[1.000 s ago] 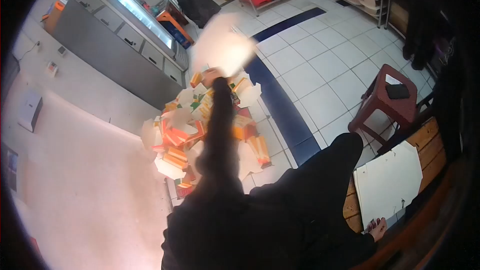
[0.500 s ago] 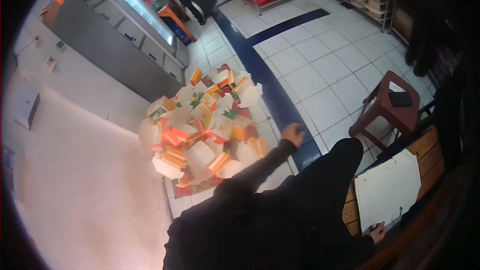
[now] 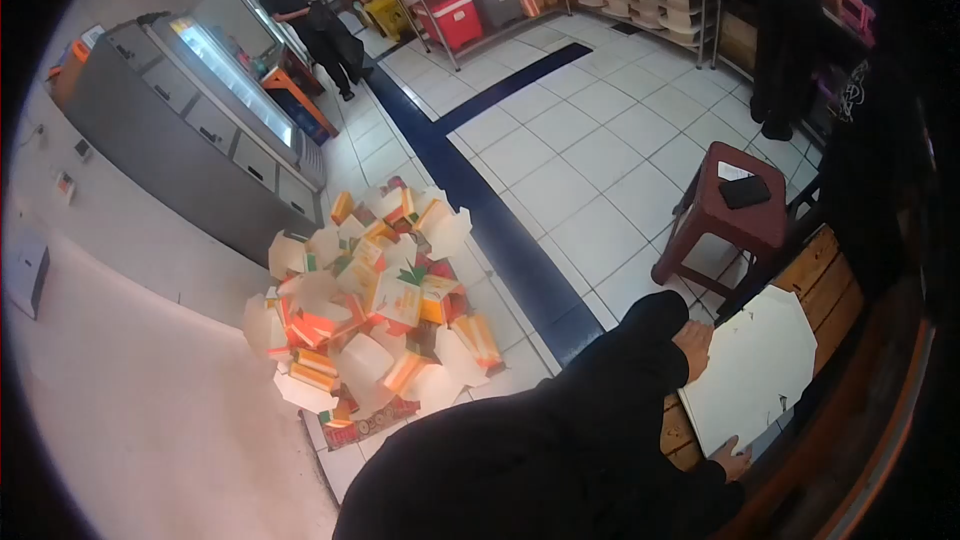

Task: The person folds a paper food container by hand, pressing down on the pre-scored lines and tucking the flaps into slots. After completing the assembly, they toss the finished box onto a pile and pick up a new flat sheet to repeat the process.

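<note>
A stack of flat white cartons (image 3: 755, 365) with cut corners and small slits lies on a slatted wooden bench (image 3: 822, 265). My left hand (image 3: 693, 348) is at the stack's upper left edge, fingers closed against it. At the lower edge, my right hand (image 3: 732, 460) grips the card with its thumb on top; some fingers are hidden beneath. Left of me, a large heap of folded food boxes (image 3: 395, 300), white inside with orange, red and green print, covers the floor.
Beyond the bench stands a dark red stool (image 3: 740, 210) with a black phone-like object (image 3: 745, 192) on it. A grey cabinet (image 3: 190, 135) lines the left wall. One person (image 3: 320, 35) stands at the back left, another (image 3: 785, 40) at the right by shelving (image 3: 705, 0).
My left hand has moved from beside the box heap to the white stack's edge. My right hand has shifted slightly left along the lower edge. The view has turned right.
</note>
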The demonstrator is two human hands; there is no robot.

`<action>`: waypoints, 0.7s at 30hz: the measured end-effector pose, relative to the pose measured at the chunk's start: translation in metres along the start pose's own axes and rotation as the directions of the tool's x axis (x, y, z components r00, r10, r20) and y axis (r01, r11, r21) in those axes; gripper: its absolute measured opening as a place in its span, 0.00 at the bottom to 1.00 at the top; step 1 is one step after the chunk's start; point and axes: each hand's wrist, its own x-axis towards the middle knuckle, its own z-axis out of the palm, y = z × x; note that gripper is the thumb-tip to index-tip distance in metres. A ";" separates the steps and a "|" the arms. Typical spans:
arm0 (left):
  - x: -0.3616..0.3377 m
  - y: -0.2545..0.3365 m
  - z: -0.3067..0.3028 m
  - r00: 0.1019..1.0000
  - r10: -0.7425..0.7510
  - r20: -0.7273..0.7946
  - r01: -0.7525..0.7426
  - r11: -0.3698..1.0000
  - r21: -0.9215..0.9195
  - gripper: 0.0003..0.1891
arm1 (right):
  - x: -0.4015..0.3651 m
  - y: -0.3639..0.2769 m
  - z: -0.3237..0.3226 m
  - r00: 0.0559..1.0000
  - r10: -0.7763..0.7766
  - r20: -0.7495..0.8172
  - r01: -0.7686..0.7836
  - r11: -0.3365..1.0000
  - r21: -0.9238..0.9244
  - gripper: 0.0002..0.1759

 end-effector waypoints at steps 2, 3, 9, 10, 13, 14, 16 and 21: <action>-0.007 -0.002 -0.001 0.988 0.017 0.153 -0.019 1.000 0.009 0.35 | -0.002 -0.010 -0.003 0.999 0.032 0.043 -0.032 0.999 0.004 0.31; -0.009 -0.001 -0.011 0.953 0.031 0.301 -0.031 1.000 -0.003 0.34 | -0.005 -0.015 -0.006 0.998 0.030 0.052 -0.030 0.999 0.012 0.31; -0.010 -0.003 0.005 0.951 -0.034 0.308 0.086 0.983 -0.159 0.35 | -0.010 -0.030 -0.015 0.996 0.089 -0.001 -0.089 0.995 -0.042 0.28; -0.010 -0.003 0.006 0.945 -0.052 0.322 0.125 0.969 -0.211 0.35 | -0.009 -0.026 -0.012 0.996 0.089 -0.001 -0.089 0.995 -0.041 0.28; -0.008 0.000 -0.004 0.946 -0.078 0.315 0.186 0.925 -0.331 0.33 | -0.007 -0.024 -0.015 0.988 -0.059 -0.144 0.063 0.998 0.027 0.26; -0.008 -0.001 0.000 0.946 -0.075 0.315 0.184 0.925 -0.333 0.33 | -0.013 -0.044 -0.039 0.998 0.040 -0.044 -0.035 0.994 0.105 0.25; -0.006 -0.003 0.000 0.982 -0.061 0.178 0.140 0.872 -0.470 0.30 | -0.014 -0.047 -0.048 0.989 0.136 0.057 -0.144 0.974 0.173 0.24; 0.004 -0.006 -0.009 0.924 -0.119 0.364 0.329 0.732 -0.596 0.29 | 0.007 0.012 0.008 0.996 0.088 -0.034 -0.071 0.935 0.346 0.21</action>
